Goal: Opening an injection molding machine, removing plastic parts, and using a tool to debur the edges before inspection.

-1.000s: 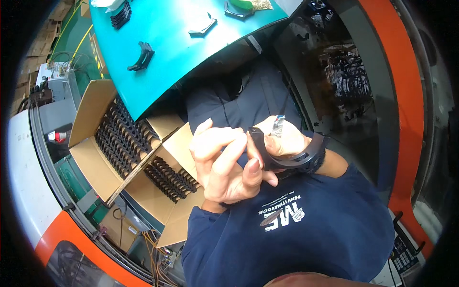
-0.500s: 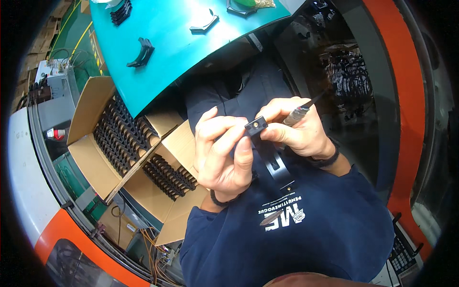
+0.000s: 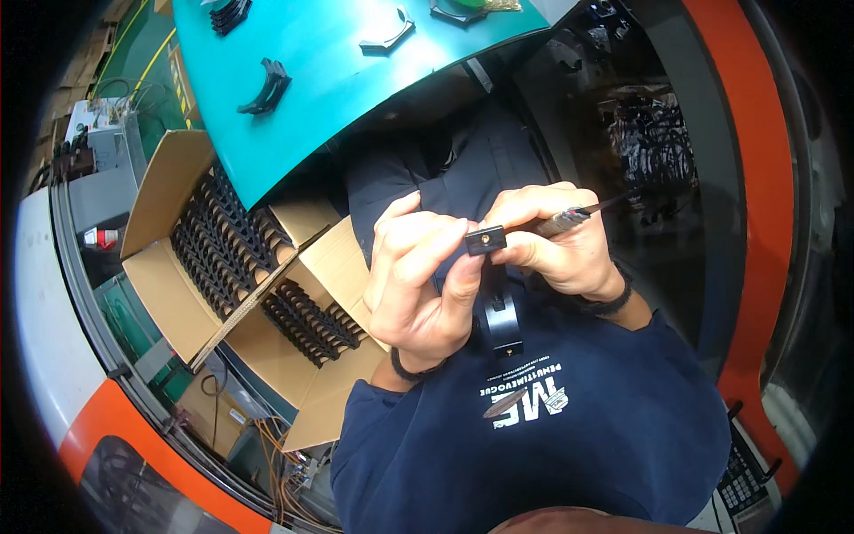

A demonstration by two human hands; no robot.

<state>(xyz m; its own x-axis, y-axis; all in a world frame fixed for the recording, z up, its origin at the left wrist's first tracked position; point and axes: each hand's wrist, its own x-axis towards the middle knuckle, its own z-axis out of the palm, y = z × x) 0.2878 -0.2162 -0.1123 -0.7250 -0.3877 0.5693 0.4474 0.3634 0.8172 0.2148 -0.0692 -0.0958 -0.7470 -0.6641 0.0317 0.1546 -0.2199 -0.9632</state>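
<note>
My left hand grips a black curved plastic clamp part, thumb and forefinger pinching its flat upper end in front of my chest. My right hand touches the same end from the right and also holds a thin grey metal tool whose point sticks out to the right. The lower end of the part hangs down against my dark blue sweatshirt.
Two open cardboard boxes at my left hold several rows of the same black parts. A teal table above carries loose black parts. An orange and white machine frame curves along the left.
Both hands have lifted and come apart a little; the black part has turned from lying under my right hand to standing upright, its flat end pinched between both hands.
</note>
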